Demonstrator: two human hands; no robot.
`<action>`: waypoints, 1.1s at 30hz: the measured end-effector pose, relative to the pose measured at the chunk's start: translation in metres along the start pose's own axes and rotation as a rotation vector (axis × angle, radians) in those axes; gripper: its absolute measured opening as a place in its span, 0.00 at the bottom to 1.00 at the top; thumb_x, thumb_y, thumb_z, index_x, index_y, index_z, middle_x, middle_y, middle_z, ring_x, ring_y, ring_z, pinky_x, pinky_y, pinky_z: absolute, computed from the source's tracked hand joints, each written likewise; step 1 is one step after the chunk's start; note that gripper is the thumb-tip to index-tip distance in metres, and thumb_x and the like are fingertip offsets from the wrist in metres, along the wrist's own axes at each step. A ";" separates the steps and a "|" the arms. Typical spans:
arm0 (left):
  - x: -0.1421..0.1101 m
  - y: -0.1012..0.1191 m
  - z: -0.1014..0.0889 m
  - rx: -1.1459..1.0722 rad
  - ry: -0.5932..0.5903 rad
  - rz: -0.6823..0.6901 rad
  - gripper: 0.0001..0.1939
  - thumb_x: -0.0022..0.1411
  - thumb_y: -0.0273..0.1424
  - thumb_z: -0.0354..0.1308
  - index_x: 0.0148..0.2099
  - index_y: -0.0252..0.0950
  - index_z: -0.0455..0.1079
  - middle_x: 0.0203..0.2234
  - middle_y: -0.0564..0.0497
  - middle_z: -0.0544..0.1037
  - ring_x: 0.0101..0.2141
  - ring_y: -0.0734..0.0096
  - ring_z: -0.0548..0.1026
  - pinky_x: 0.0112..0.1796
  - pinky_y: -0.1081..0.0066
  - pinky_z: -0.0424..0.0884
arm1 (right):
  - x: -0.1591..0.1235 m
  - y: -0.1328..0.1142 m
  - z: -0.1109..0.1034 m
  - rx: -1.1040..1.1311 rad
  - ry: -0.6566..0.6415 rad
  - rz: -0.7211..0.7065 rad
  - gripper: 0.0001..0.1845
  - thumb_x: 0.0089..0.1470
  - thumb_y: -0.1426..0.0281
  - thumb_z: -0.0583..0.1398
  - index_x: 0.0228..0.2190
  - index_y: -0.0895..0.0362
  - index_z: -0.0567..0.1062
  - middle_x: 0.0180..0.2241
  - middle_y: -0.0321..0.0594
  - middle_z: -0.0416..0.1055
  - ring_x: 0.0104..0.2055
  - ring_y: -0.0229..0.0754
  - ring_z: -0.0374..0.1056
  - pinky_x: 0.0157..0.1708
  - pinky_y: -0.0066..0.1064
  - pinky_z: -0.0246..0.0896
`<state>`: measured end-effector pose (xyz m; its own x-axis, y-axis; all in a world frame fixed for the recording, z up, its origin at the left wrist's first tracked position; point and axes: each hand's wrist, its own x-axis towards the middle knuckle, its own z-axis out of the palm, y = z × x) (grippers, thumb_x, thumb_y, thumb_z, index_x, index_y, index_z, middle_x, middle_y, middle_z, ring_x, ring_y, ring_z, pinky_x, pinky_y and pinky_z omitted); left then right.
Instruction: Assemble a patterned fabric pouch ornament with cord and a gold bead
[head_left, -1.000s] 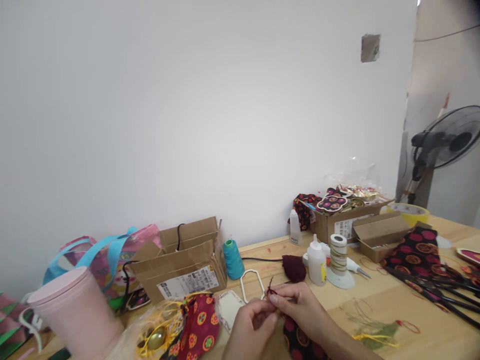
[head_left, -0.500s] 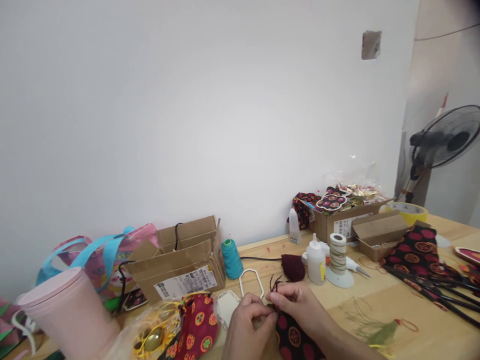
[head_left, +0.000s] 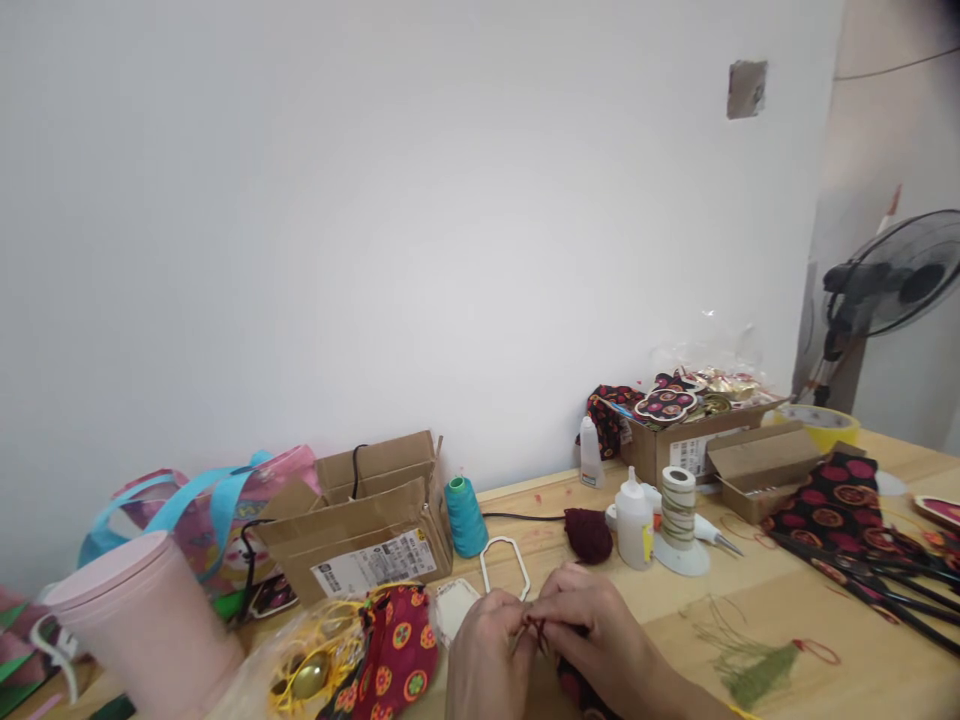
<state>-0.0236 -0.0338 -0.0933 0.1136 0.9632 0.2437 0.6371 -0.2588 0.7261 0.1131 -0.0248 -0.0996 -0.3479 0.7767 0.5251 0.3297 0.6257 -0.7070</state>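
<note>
My left hand (head_left: 489, 655) and my right hand (head_left: 604, 630) meet at the front of the table, fingertips pinched close together. Between them runs a dark red cord (head_left: 539, 632), gripped by both hands. Below my right hand shows part of a black patterned cloth piece (head_left: 574, 690), mostly covered by the hand; its full shape is hidden. Just behind the hands lie a white frame-shaped outline (head_left: 525, 580) and a pale flat plaque (head_left: 454, 608). A ball of dark red yarn (head_left: 589, 535) sits a little farther back.
Left stand a pink lidded container (head_left: 142, 630), a cardboard box (head_left: 367, 545) and a red patterned pouch (head_left: 401, 645). Behind are a teal thread cone (head_left: 466, 520), glue bottle (head_left: 634, 525) and ribbon spool (head_left: 679, 510). Right lie a green tassel (head_left: 765, 675) and black-handled scissors (head_left: 892, 590).
My hands have drawn together, and the right fingers have turned down over the cord. The cord ends that stuck up above the fingers are now lower. The view has shifted slightly.
</note>
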 end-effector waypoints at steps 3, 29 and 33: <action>0.003 -0.004 0.007 -0.226 -0.003 -0.015 0.11 0.45 0.23 0.50 0.17 0.36 0.71 0.18 0.52 0.66 0.23 0.70 0.64 0.25 0.74 0.57 | 0.001 -0.003 -0.003 -0.053 -0.012 -0.036 0.14 0.45 0.79 0.55 0.29 0.52 0.76 0.23 0.36 0.69 0.28 0.38 0.61 0.28 0.28 0.53; 0.008 -0.012 -0.009 -0.576 -0.085 -0.115 0.12 0.40 0.38 0.62 0.27 0.35 0.76 0.22 0.48 0.78 0.27 0.62 0.73 0.31 0.68 0.67 | 0.002 0.000 -0.014 0.040 0.006 0.244 0.08 0.43 0.72 0.57 0.28 0.56 0.75 0.25 0.35 0.74 0.28 0.38 0.66 0.27 0.26 0.58; 0.007 -0.017 -0.003 -0.647 -0.094 -0.158 0.13 0.39 0.38 0.63 0.27 0.35 0.76 0.22 0.49 0.78 0.27 0.65 0.72 0.31 0.71 0.66 | 0.005 -0.001 -0.020 0.024 0.040 0.217 0.07 0.44 0.72 0.56 0.26 0.56 0.76 0.25 0.36 0.74 0.28 0.38 0.67 0.30 0.27 0.59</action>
<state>-0.0358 -0.0229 -0.1016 0.1410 0.9877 0.0670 0.0692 -0.0773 0.9946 0.1283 -0.0205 -0.0871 -0.2355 0.8957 0.3773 0.3721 0.4417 -0.8164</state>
